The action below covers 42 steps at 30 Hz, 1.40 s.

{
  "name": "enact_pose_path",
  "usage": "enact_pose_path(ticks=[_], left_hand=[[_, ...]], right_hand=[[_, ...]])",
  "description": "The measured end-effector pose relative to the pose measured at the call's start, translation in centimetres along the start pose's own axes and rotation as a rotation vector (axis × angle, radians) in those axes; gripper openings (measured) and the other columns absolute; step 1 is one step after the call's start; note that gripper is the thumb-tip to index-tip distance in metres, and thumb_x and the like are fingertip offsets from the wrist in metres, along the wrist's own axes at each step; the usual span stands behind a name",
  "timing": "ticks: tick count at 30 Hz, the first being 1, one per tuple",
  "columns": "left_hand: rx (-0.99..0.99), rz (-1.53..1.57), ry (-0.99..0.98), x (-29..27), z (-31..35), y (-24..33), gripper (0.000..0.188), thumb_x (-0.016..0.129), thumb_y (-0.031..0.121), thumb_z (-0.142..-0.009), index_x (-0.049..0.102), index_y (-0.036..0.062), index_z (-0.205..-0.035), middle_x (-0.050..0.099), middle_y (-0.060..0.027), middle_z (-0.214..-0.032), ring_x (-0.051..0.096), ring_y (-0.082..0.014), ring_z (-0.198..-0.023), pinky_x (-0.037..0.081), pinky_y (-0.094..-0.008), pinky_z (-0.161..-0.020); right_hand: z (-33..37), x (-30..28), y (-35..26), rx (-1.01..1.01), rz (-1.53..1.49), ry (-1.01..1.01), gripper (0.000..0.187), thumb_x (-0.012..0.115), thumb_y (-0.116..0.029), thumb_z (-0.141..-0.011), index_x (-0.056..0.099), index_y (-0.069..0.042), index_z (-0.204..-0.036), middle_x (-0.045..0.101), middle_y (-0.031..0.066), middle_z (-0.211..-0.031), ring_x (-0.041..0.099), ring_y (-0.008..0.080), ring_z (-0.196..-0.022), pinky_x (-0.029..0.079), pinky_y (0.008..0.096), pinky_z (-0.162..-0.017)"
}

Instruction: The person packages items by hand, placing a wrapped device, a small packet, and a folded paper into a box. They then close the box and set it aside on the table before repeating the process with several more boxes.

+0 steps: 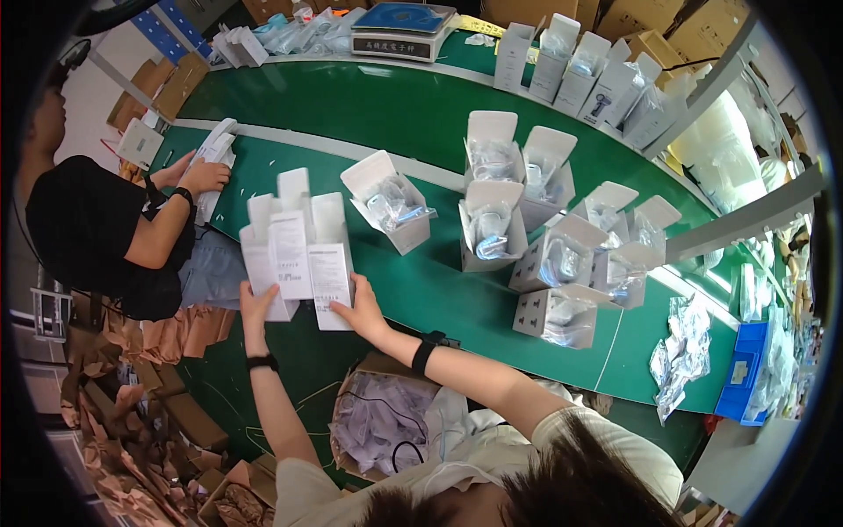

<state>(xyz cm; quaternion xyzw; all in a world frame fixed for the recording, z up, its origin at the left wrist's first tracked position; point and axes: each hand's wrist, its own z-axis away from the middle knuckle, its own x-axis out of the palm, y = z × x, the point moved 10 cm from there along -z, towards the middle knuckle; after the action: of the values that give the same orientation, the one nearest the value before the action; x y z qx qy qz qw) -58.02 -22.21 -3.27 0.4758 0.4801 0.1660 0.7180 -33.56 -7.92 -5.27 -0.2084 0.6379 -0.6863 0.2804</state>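
Observation:
Several white cardboard boxes (292, 256), printed on their sides and with flaps standing up, are squeezed together in a cluster between my two hands at the table's near left edge. My left hand (256, 307) closes on the left side of the cluster. On the right side, my right hand (360, 309) grips it with the thumb on the front. Just beyond stands an open white box (389, 204) holding a bagged item in clear plastic. Further right are several more open boxes (560, 255) with similar bagged contents; what lies inside the bags cannot be made out.
At left a co-worker (105, 224) handles white boxes (213, 167). A scale (399, 44) and a row of boxes (575, 75) stand on the far side. Crumpled plastic bags (681, 347) and a blue bin (742, 373) lie right. Below me sits a carton (373, 422) of plastic bags.

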Motion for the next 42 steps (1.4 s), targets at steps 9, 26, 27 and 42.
enact_pose_path(ticks=[9,26,27,42], left_hand=[[0.091,0.506,0.291,-0.3,23.7,5.3,0.066,0.062,-0.004,-0.067,0.031,0.0046,-0.124,0.042,-0.0112,-0.121,0.043,-0.0239,-0.108,0.036,-0.0356,-0.093],[0.651,0.195,-0.624,40.4,48.1,28.3,0.076,0.067,0.009,-0.069,0.02,-0.0013,-0.128,0.035,-0.0199,-0.122,0.035,-0.034,-0.116,0.03,-0.0389,-0.097],[0.649,0.313,-0.67,41.5,48.2,29.3,0.078,0.068,0.012,-0.07,0.018,-0.0017,-0.129,0.034,-0.0212,-0.124,0.036,-0.0355,-0.115,0.031,-0.0389,-0.096],[0.435,-0.083,-1.532,32.5,44.3,37.5,0.048,0.066,0.015,-0.075,0.045,0.0015,-0.116,0.053,-0.0142,-0.112,0.053,-0.0236,-0.104,0.043,-0.0337,-0.087]], right_hand=[[16.9,-12.0,-10.6,-0.386,0.039,-0.048,0.075,0.074,-0.013,-0.061,0.031,-0.004,-0.122,0.029,0.0208,-0.128,0.032,0.0352,-0.117,0.029,0.0396,-0.097],[37.8,-59.2,1.8,-0.11,0.188,0.66,0.047,0.074,-0.008,-0.061,0.051,0.0,-0.101,0.06,0.0097,-0.091,0.057,0.0193,-0.084,0.043,0.0313,-0.076],[37.5,-60.9,3.5,-0.109,0.08,0.715,0.045,0.075,-0.007,-0.059,0.053,0.0,-0.098,0.061,0.0093,-0.086,0.058,0.0195,-0.079,0.045,0.0307,-0.072],[39.0,-63.1,7.3,-0.073,0.022,0.897,0.096,0.075,-0.004,-0.056,0.02,-0.005,-0.134,0.033,0.0163,-0.131,0.035,0.025,-0.12,0.03,0.0331,-0.097]])
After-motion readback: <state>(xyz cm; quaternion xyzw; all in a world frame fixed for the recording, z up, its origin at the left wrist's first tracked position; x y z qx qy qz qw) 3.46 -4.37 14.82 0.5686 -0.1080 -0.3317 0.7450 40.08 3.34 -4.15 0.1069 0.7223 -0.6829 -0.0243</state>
